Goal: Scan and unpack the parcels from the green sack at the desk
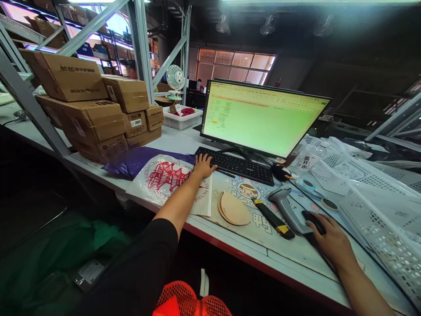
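Observation:
My left hand [203, 166] lies with fingers spread on the left end of a black keyboard [241, 166]. Beneath that forearm is a white plastic bag [161, 177] with a red printed building, partly over a purple bag [138, 159]. At the right, my right hand [332, 237] is wrapped over a black computer mouse [315, 223]. A grey barcode scanner [289, 210] lies just left of the mouse, beside a black and yellow utility knife [273, 219]. Round tan pieces [234, 208] rest on the printed desk mat [243, 228]. Behind the keyboard stands a lit monitor [259, 118].
Cardboard boxes [88, 118] are stacked at the left by a metal rack post [140, 48]. A white basket [182, 119] and a small fan [175, 78] stand behind. White perforated baskets [384, 219] and a tape roll [329, 204] crowd the right side.

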### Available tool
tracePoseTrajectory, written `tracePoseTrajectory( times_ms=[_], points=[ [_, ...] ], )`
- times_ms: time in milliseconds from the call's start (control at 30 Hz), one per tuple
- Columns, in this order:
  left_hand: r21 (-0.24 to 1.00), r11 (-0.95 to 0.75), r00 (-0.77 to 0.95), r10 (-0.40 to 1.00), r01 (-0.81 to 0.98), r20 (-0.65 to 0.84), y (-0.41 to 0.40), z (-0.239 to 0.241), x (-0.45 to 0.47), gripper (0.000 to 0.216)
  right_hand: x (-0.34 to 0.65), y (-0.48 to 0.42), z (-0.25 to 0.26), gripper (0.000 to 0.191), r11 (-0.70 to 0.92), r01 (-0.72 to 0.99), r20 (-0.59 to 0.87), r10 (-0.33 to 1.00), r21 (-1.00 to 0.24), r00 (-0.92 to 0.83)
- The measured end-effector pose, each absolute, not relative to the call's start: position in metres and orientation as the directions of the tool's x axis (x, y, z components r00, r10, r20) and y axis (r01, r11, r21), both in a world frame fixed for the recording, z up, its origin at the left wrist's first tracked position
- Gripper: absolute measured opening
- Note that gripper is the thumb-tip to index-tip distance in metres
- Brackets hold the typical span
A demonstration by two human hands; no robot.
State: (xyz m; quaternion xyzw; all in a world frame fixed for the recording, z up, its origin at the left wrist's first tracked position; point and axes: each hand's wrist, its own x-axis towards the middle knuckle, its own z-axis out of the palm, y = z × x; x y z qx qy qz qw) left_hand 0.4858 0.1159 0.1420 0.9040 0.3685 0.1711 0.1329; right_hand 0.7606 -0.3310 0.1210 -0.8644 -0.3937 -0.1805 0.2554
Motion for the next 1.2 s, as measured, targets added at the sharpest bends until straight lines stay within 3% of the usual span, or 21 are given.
tracePoseTrajectory(
  times_ms=[600, 867, 1200],
  points=[
    [0.351, -0.702, 0.674, 0.705, 0.62, 0.221, 0.116, 0.141, 0.486, 0.072, 0.767, -0.332, 0.116, 0.068, -0.553, 0.782, 0.528, 0.591, -0.286, 0.611],
    [0.342, -0.704, 0.673, 0.705, 0.623, 0.225, 0.116, 0.14, 0.486, 0.071, 0.771, -0.333, 0.113, 0.059, -0.511, 0.821, 0.568, 0.608, -0.255, 0.555],
    [0.338, -0.705, 0.672, 0.705, 0.624, 0.228, 0.115, 0.142, 0.485, 0.069, 0.765, -0.333, 0.119, 0.064, -0.577, 0.778, 0.499, 0.612, -0.249, 0.614]
  ],
)
